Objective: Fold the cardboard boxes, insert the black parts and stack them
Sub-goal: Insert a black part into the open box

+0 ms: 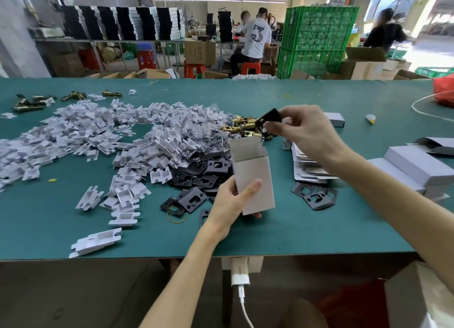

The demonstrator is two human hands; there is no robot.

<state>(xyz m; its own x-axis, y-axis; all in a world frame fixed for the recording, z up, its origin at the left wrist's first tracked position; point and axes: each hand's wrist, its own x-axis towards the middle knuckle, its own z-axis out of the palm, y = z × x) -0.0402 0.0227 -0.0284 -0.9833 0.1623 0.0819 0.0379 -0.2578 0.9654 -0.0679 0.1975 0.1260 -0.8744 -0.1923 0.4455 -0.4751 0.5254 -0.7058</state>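
My left grip (233, 202) is clamped on one folded box (253, 180), thumb across its front face. The other fingers are hidden behind it, apart from fingertips showing under the bottom edge. The box stands upright just above the table (319, 229), top flaps open, right at the edge of the black plates (204, 173).

My right grip (307, 131) pinches one black part (269, 120) above and slightly behind the box's open top, not touching it. The fingers cover half the part, so I can't make out its full outline.

Behind the part lie brass latches (243, 127), partly blocked by it and by the box, so I can't count them. My right forearm cuts across a stack of flat blanks (309, 165) and hides its far end.

The black plates are heaped and overlapping, too many to count, and so are the white inserts (86, 136) spread to the left. A few loose plates (314, 196) overlap below the blanks. I think there are two or three.

I count at least three closed boxes (417, 165) at the right, cut off by the frame edge, plus one small box (334, 119) farther back. One yellow band (175, 214) lies near my left wrist.
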